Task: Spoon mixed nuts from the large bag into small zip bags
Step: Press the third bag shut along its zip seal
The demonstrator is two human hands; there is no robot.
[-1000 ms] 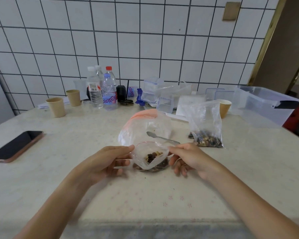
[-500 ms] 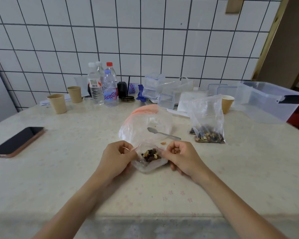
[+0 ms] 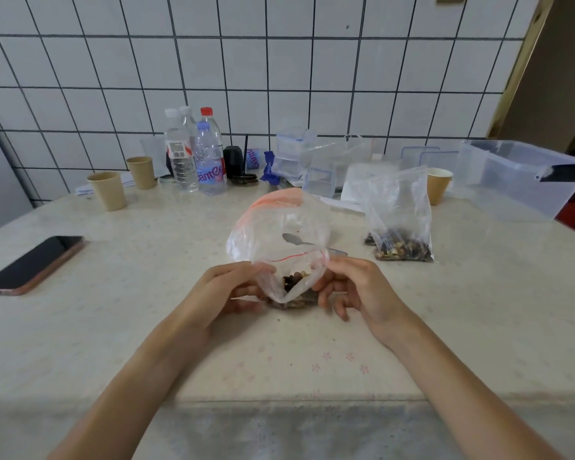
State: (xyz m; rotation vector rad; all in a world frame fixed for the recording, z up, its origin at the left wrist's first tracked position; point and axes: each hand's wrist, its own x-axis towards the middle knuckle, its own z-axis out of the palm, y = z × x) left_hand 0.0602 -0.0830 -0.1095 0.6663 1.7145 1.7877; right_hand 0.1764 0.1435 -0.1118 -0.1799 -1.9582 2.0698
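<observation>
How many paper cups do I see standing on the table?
3. Two brown paper cups stand at the far left, one nearer and one behind it, beside the water bottles. A third cup is at the right, partly hidden behind the bag of nuts.

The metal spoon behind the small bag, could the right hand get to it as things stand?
Probably yes, once it lets go: the metal spoon lies just beyond the right hand, nothing between, but that hand is pinching the small clear zip bag.
</observation>
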